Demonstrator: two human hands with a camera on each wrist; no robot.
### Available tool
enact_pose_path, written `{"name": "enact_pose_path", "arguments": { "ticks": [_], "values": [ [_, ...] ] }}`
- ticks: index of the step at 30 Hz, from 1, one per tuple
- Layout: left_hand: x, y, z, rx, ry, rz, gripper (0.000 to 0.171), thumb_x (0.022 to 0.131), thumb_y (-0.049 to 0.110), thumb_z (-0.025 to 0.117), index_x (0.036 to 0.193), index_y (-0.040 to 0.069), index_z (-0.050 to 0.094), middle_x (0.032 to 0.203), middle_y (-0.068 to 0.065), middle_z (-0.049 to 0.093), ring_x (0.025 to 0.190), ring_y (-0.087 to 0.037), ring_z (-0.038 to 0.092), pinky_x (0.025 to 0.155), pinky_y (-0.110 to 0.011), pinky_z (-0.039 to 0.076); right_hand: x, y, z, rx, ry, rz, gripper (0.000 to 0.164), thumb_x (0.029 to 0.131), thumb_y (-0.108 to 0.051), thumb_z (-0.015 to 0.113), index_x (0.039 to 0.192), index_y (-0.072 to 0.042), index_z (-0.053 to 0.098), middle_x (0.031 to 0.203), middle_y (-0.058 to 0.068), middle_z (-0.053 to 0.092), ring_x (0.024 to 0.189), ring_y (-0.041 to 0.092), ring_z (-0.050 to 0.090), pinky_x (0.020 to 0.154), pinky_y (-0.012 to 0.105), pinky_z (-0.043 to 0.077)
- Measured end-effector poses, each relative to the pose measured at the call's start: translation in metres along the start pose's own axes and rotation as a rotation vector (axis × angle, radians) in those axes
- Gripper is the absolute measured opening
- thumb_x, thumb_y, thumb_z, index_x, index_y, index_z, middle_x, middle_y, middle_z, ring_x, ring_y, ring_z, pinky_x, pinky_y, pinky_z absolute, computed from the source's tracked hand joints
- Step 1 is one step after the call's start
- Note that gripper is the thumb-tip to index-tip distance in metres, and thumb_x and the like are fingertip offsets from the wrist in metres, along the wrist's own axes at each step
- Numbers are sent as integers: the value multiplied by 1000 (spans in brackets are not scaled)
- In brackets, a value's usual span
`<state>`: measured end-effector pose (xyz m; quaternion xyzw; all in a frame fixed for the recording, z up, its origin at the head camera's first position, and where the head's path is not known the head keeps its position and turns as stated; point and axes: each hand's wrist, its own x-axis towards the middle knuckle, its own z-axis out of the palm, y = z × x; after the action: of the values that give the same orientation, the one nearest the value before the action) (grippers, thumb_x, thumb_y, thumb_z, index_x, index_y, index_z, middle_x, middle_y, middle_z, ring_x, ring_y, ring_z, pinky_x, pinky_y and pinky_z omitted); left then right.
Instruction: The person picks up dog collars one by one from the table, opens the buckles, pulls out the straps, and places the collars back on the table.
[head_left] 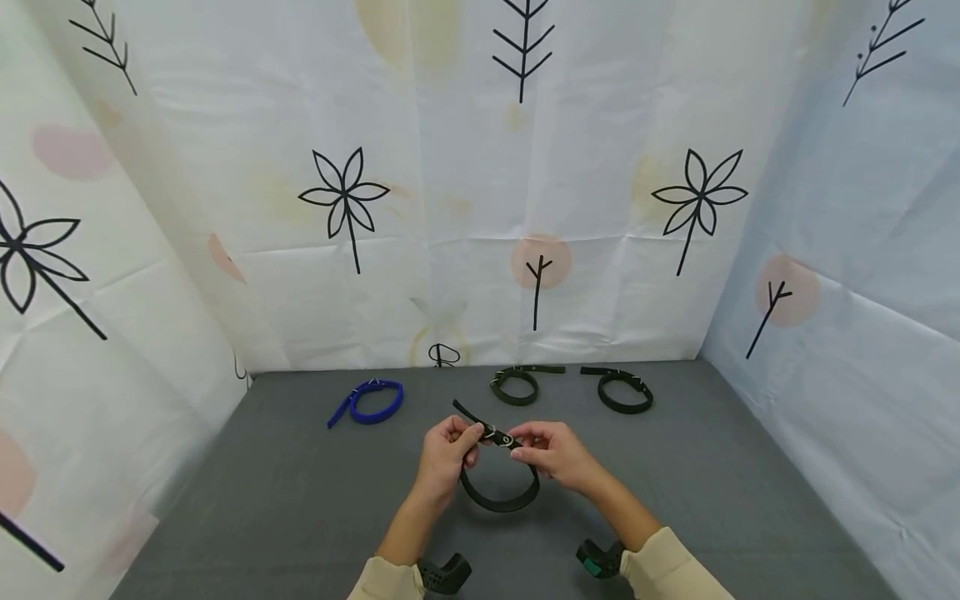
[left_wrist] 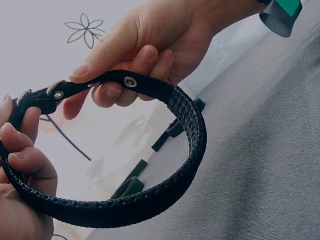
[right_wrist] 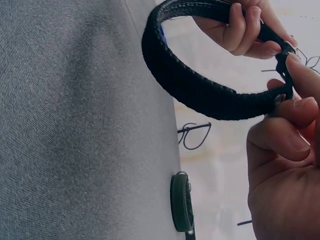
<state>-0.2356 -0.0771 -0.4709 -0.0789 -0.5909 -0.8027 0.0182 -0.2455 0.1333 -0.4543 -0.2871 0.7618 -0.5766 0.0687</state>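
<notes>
A black buckled collar (head_left: 501, 503), looped into a ring, is held up between both hands above the grey table. My left hand (head_left: 444, 457) pinches it just left of the metal buckle, and its free strap end sticks out past the fingers. On the other side of the buckle, my right hand (head_left: 558, 454) pinches the strap between thumb and fingers. In the left wrist view the collar (left_wrist: 125, 214) shows metal eyelets and a stitched edge, with the right hand (left_wrist: 165, 35) gripping the eyelet part. The right wrist view shows the collar (right_wrist: 200, 97) running into the fingers.
Along the back of the grey table (head_left: 300, 500) lie a blue collar (head_left: 377, 415), a dark green collar (head_left: 517, 400) and another black collar (head_left: 626, 407), each fastened in a loop. Patterned white cloth (head_left: 465, 192) hangs behind and at both sides.
</notes>
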Motion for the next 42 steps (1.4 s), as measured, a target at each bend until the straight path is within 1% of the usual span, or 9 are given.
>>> {"name": "enact_pose_path", "arguments": {
  "ticks": [4,9,16,19,23,29,33,39,42],
  "values": [
    [0,-2,-4,-74,-5,31,22,94,7,64,76,7,52,69,-2,67,47,-6,44,48,-21,37,0,4,-7,63,-86,30,27,94,-9,65,115,7,64,74,1,55,47,5,38,44,21,35],
    [2,3,-14,-204,73,115,22,95,2,61,74,7,54,70,-5,68,45,-6,42,47,-21,35,-9,15,-21,174,-196,72,28,97,-9,60,112,14,60,70,-3,52,47,3,38,45,21,34],
    [3,10,-17,-131,36,86,17,92,1,65,79,3,53,73,-7,68,50,-9,51,49,-22,42,-23,25,-29,195,-200,76,29,100,-9,54,98,20,54,63,-4,47,49,5,39,46,22,34],
    [4,9,-18,-128,-21,86,16,92,-1,63,81,2,53,74,-7,67,54,-10,55,51,-22,46,-24,25,-29,178,-158,34,29,100,-9,52,88,17,54,58,-4,41,47,6,36,45,23,33],
    [5,10,-28,-102,-188,65,13,94,-3,59,85,5,54,77,-6,66,58,-11,58,56,-24,51,-27,26,-33,195,-157,-31,28,100,-5,51,80,15,51,56,-5,39,47,5,32,42,25,29],
    [7,20,-50,-109,-361,49,13,97,-5,54,101,7,55,87,-6,65,68,-14,65,65,-30,56,-35,29,-44,416,-197,-39,20,101,-2,46,95,-5,64,71,-5,54,51,4,34,42,31,20],
    [8,26,-62,-94,-325,42,26,95,-5,56,118,6,52,94,-7,64,75,-18,68,72,-38,57,-40,30,-50,485,-80,-2,20,102,-3,46,107,-12,63,76,-5,58,53,5,41,45,28,24],
    [8,23,-74,-54,-98,36,44,89,-12,60,130,2,48,106,-20,53,80,-23,68,70,-48,56,-41,32,-52,414,287,147,17,96,-3,59,112,-7,55,71,-3,56,54,9,51,49,22,40],
    [8,19,-80,-27,3,46,47,87,-16,59,130,0,48,116,-30,47,82,-26,68,68,-46,57,-42,35,-53,392,464,222,8,98,-8,57,104,-4,54,69,1,57,56,13,54,50,24,44]
  ]
}}
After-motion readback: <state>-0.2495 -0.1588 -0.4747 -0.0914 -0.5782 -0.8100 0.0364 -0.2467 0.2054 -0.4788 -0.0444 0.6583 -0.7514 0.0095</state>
